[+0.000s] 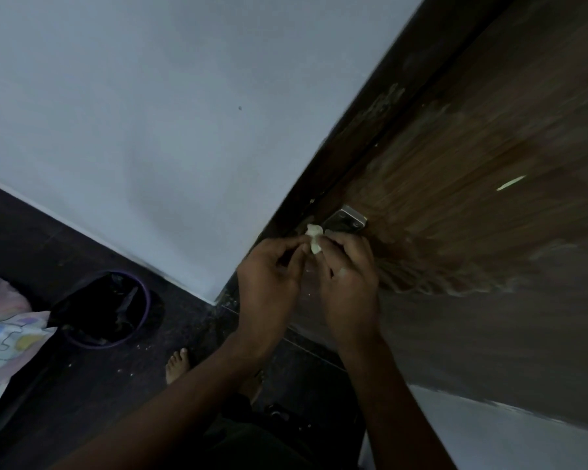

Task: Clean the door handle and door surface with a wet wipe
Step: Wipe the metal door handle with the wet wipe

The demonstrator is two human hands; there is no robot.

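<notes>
Your left hand and right hand both pinch the crumpled wet wipe; just above, your right fingers hide most of the door handle.

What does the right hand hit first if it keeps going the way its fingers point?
Probably the metal plate on the door. The right hand points up at it, pinching the wipe together with the left hand. Depth is unclear; the fingertips may already touch it.
</notes>
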